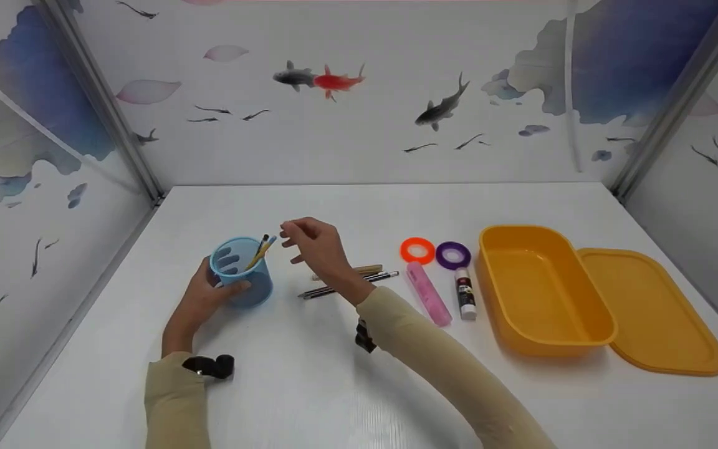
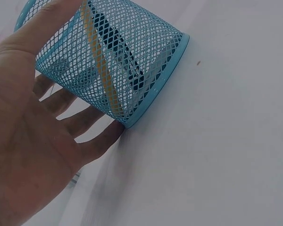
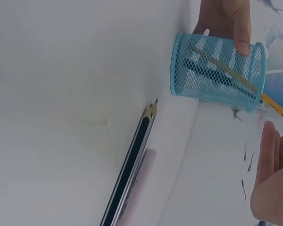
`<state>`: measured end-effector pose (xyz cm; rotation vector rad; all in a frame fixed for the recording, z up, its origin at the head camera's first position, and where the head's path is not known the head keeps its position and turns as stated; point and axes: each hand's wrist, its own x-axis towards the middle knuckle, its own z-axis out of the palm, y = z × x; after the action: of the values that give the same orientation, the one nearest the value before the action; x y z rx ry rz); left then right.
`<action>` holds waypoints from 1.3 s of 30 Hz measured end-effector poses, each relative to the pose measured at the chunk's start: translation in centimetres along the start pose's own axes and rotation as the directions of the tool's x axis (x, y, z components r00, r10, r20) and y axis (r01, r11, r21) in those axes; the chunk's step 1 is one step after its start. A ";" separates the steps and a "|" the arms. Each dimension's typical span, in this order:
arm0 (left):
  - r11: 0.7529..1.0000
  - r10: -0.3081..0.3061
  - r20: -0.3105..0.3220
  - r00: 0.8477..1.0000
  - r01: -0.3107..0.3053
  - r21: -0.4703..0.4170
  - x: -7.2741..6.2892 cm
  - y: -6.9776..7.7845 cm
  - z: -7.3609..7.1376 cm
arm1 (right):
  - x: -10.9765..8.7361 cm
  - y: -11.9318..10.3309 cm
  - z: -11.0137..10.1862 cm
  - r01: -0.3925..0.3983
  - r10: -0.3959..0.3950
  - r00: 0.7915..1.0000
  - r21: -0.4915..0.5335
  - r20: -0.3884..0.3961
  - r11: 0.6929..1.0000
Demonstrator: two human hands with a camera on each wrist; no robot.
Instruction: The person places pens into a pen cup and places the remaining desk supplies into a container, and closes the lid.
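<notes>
My left hand [image 1: 204, 298] grips a light blue mesh pen cup [image 1: 253, 292], with the thumb on the near side and fingers round the far side. Inside the cup lean a yellow pencil [image 3: 275, 105] with a light blue end and a dark pencil [image 2: 118, 44]. Just right of the cup's rim is my right hand [image 1: 320, 246], its fingers loosely bent and nothing held in them. Beneath the right wrist lie striped dark pencils [image 3: 130, 162] on the table, side by side. Behind them are gold-coloured pencils [image 1: 368, 269], partly hidden by the wrist.
Right of the pencils lie an orange ring [image 1: 417, 251], a purple ring [image 1: 439, 257], a pink case-like stick [image 1: 429, 294] and a glue stick [image 1: 465, 294]. Farther right stands a yellow bin [image 1: 546, 344], overlapping its flat yellow lid [image 1: 664, 318]. Printed panels enclose the white table [image 1: 296, 386].
</notes>
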<state>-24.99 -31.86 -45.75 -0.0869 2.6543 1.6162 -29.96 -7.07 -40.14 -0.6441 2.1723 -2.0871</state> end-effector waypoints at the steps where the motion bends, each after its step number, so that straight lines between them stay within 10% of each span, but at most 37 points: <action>1: 1.000 0.004 0.002 1.000 -0.004 0.001 0.0 0.1 0.0 | 0.0 -0.1 -0.5 0.015 -0.015 1.000 -0.014 0.009 1.000; 14: 0.999 0.038 0.013 0.999 -0.038 0.014 -0.1 -0.2 -0.3 | 0.0 -0.7 -6.0 0.060 -0.047 0.995 -0.150 0.091 0.987; 39: 0.996 0.088 0.011 0.996 -0.088 -0.032 -0.1 -0.7 0.0 | -0.1 3.2 -12.5 -0.213 0.272 0.959 -0.430 0.081 0.878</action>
<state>-24.87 -32.18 -46.38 0.0398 2.6591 1.6780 -34.71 4.71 -42.25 -0.4889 2.4841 -1.4200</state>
